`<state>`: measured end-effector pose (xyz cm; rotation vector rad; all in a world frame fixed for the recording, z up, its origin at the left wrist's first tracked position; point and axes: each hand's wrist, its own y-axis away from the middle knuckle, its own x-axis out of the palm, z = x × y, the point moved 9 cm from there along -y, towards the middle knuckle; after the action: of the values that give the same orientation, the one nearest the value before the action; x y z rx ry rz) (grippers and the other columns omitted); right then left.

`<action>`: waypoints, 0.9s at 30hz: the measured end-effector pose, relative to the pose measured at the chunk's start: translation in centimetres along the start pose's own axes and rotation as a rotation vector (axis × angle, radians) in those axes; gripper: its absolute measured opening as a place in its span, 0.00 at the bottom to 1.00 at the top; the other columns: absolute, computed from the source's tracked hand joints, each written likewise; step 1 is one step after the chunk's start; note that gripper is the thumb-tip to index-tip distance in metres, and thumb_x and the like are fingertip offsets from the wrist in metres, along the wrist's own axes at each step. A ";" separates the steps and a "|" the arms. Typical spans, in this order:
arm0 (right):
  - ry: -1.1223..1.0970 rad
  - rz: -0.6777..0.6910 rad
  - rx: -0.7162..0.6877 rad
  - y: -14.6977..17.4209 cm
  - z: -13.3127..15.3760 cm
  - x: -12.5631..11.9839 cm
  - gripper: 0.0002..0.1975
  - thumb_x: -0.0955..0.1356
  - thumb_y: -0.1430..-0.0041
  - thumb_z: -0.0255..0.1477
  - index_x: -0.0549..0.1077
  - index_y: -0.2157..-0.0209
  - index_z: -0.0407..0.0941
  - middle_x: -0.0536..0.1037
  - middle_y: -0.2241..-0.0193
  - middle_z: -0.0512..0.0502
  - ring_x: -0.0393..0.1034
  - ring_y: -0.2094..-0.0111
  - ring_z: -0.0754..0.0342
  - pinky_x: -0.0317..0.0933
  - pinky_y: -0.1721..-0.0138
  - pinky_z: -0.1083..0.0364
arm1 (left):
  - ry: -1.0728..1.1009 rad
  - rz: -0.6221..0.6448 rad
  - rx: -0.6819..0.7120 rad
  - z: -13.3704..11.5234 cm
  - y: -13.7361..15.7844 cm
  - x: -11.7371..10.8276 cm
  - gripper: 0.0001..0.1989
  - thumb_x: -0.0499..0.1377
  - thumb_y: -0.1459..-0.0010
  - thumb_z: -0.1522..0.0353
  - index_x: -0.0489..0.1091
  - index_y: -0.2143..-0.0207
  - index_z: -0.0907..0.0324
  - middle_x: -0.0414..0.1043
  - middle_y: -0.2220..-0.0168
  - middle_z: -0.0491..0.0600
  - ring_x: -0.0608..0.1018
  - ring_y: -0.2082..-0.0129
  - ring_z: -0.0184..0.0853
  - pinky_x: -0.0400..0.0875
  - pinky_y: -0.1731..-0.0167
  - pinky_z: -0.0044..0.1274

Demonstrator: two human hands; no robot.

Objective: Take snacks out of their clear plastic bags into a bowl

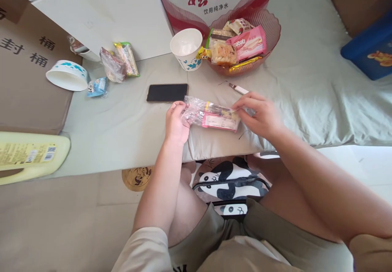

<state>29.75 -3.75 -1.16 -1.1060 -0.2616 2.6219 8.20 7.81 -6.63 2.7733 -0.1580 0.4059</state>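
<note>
Between my hands is a clear plastic bag (196, 108) with a pink snack packet (219, 121) and some yellow-marked items in or under it. My left hand (177, 123) pinches the crumpled left end of the bag. At the other end, the fingers of my right hand (259, 114) are closed on the bag's right edge. Just behind the right hand lies a white-handled utility knife (239, 88), partly hidden by the fingers. A black phone (167, 92) rests face up behind my left hand.
Behind stand a white paper cup (186, 51) and a pink translucent bowl (273, 39) full of packaged snacks. To the left are a tipped paper cup (69, 76), a blue packet (97, 87) and other wrapped snacks (127, 59). A blue container (369, 47) is at right.
</note>
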 end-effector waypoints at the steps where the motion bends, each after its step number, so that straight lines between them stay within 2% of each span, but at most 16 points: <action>1: 0.009 -0.043 0.035 0.1 -0.4 -0.8 0.12 0.63 0.39 0.28 0.78 0.64 0.49 0.79 0.60 0.41 0.75 0.57 0.45 0.68 0.51 0.45 | -0.022 -0.051 0.024 -0.3 -0.3 -0.9 0.06 0.60 0.53 0.72 0.64 0.72 0.56 0.66 0.74 0.43 0.71 0.76 0.29 0.66 0.77 0.19; 4: 0.050 -0.188 0.148 0.5 -1.6 -3.1 0.12 0.61 0.42 0.26 0.76 0.68 0.49 0.79 0.58 0.40 0.74 0.53 0.42 0.66 0.48 0.41 | -0.195 -0.172 0.188 -1.9 -0.9 -3.2 0.14 0.59 0.55 0.76 0.67 0.65 0.54 0.69 0.69 0.42 0.72 0.75 0.27 0.67 0.74 0.18; 5: 0.061 -0.227 0.172 0.7 -1.9 -3.6 0.13 0.60 0.42 0.25 0.76 0.69 0.49 0.79 0.56 0.40 0.73 0.50 0.41 0.65 0.46 0.40 | -0.284 -0.175 0.266 -2.6 -0.9 -3.6 0.17 0.59 0.56 0.77 0.69 0.62 0.53 0.71 0.65 0.44 0.75 0.70 0.29 0.71 0.69 0.19; 7: 0.064 -0.264 0.166 0.8 -1.8 -4.1 0.14 0.58 0.41 0.26 0.75 0.70 0.49 0.78 0.50 0.40 0.71 0.45 0.41 0.63 0.44 0.39 | -0.493 -0.106 0.421 -3.7 -0.8 -3.2 0.19 0.61 0.53 0.76 0.73 0.58 0.52 0.72 0.53 0.48 0.78 0.55 0.34 0.74 0.52 0.25; 9: 0.052 -0.214 0.092 0.6 -1.2 -3.4 0.14 0.59 0.40 0.28 0.76 0.65 0.48 0.77 0.46 0.39 0.70 0.43 0.40 0.62 0.43 0.39 | -0.695 0.030 0.525 -3.9 -0.3 -1.9 0.13 0.62 0.49 0.72 0.77 0.59 0.54 0.68 0.43 0.51 0.72 0.40 0.41 0.65 0.37 0.33; 10: 0.053 -0.164 0.044 0.5 -0.7 -2.7 0.14 0.60 0.39 0.30 0.76 0.60 0.48 0.77 0.46 0.38 0.70 0.43 0.40 0.62 0.42 0.39 | -0.782 0.104 0.553 -3.7 0.1 -1.3 0.10 0.63 0.47 0.69 0.78 0.60 0.54 0.65 0.39 0.53 0.68 0.36 0.45 0.60 0.33 0.37; 12: 0.091 -0.043 -0.038 0.3 0.0 -1.0 0.19 0.64 0.41 0.34 0.74 0.50 0.46 0.79 0.48 0.37 0.70 0.44 0.37 0.59 0.41 0.37 | -0.928 0.232 0.586 -3.2 1.0 -0.2 0.09 0.66 0.47 0.65 0.80 0.62 0.56 0.61 0.35 0.54 0.63 0.31 0.50 0.53 0.29 0.42; 14: 0.176 0.047 -0.086 0.3 0.5 0.5 0.20 0.66 0.42 0.34 0.74 0.49 0.46 0.81 0.55 0.38 0.71 0.47 0.37 0.55 0.38 0.35 | -1.028 0.305 0.629 -3.1 2.2 0.5 0.08 0.68 0.49 0.65 0.81 0.66 0.56 0.62 0.34 0.54 0.60 0.30 0.52 0.51 0.29 0.45; 16: 0.255 0.086 -0.126 0.4 1.2 1.1 0.12 0.64 0.39 0.31 0.78 0.57 0.47 0.81 0.63 0.41 0.73 0.52 0.40 0.52 0.37 0.35 | -1.058 0.328 0.686 -3.8 3.4 0.7 0.02 0.68 0.50 0.67 0.80 0.71 0.55 0.67 0.37 0.52 0.61 0.29 0.51 0.52 0.29 0.45; 17: 0.275 0.097 -0.154 0.6 1.8 1.1 0.11 0.63 0.38 0.30 0.78 0.62 0.48 0.80 0.66 0.41 0.73 0.55 0.42 0.54 0.39 0.37 | -1.044 0.338 0.710 -4.2 4.1 0.7 0.01 0.67 0.50 0.68 0.80 0.73 0.54 0.71 0.39 0.52 0.63 0.31 0.51 0.55 0.30 0.44; 19: 0.250 0.159 -0.220 1.3 3.3 1.1 0.13 0.62 0.36 0.29 0.78 0.67 0.47 0.80 0.67 0.41 0.74 0.60 0.45 0.61 0.47 0.43 | -0.986 0.392 0.695 -4.8 5.2 0.6 0.02 0.67 0.51 0.68 0.80 0.76 0.53 0.78 0.48 0.52 0.75 0.40 0.49 0.66 0.37 0.40; 21: 0.172 0.321 -0.246 2.5 4.4 1.9 0.14 0.61 0.35 0.31 0.78 0.65 0.46 0.80 0.68 0.42 0.73 0.65 0.48 0.63 0.60 0.50 | -0.912 0.511 0.544 -4.0 5.8 0.3 0.06 0.65 0.48 0.64 0.81 0.75 0.54 0.82 0.60 0.53 0.82 0.56 0.44 0.76 0.54 0.34; 23: 0.127 0.517 -0.178 3.7 4.4 3.1 0.18 0.60 0.32 0.35 0.78 0.66 0.46 0.79 0.72 0.45 0.71 0.72 0.52 0.58 0.69 0.54 | -0.819 0.597 0.314 -2.4 6.0 -0.2 0.16 0.58 0.41 0.57 0.82 0.72 0.55 0.81 0.70 0.54 0.82 0.70 0.40 0.73 0.71 0.27; 25: 0.180 0.600 -0.059 4.4 3.3 4.0 0.22 0.58 0.29 0.37 0.78 0.69 0.46 0.76 0.77 0.46 0.68 0.76 0.53 0.54 0.73 0.55 | -0.771 0.536 0.210 -1.9 5.7 -1.0 0.24 0.52 0.36 0.53 0.82 0.69 0.56 0.78 0.76 0.52 0.78 0.78 0.36 0.66 0.79 0.24; 27: 0.280 0.529 0.015 4.1 2.3 4.0 0.21 0.58 0.29 0.37 0.79 0.65 0.47 0.78 0.75 0.46 0.69 0.75 0.52 0.55 0.73 0.54 | -0.830 0.374 0.322 -2.9 5.1 -1.7 0.19 0.57 0.38 0.55 0.82 0.65 0.56 0.77 0.74 0.51 0.78 0.75 0.35 0.69 0.74 0.24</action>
<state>24.67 -6.42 -3.34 -1.7088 0.1311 2.8363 5.03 4.14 -2.95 3.0388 -0.8723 -0.7278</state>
